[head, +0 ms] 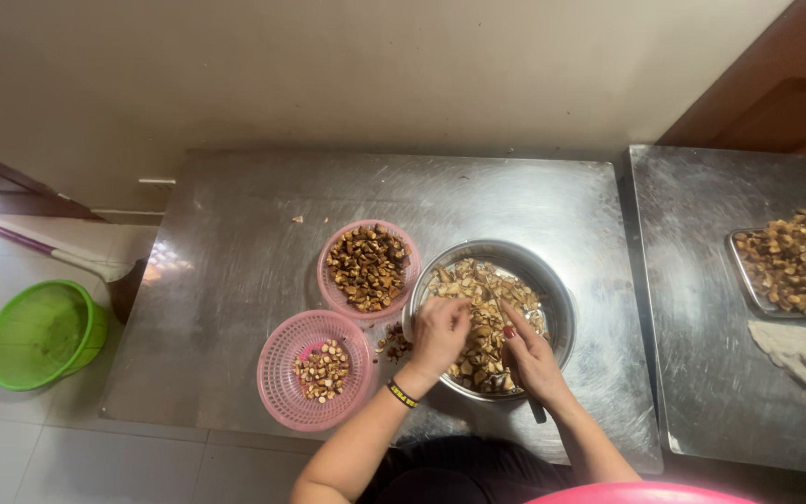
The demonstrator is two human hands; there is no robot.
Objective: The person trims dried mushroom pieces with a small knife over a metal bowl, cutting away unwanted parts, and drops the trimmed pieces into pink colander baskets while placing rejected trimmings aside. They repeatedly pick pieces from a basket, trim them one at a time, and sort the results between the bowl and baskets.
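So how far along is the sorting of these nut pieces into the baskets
Done: the upper pink plastic basket is well filled with brown pieces; the lower pink basket holds only a small pile. In hand: left hand and right hand work inside the round steel bowl. Left: that bowl looks mostly full.
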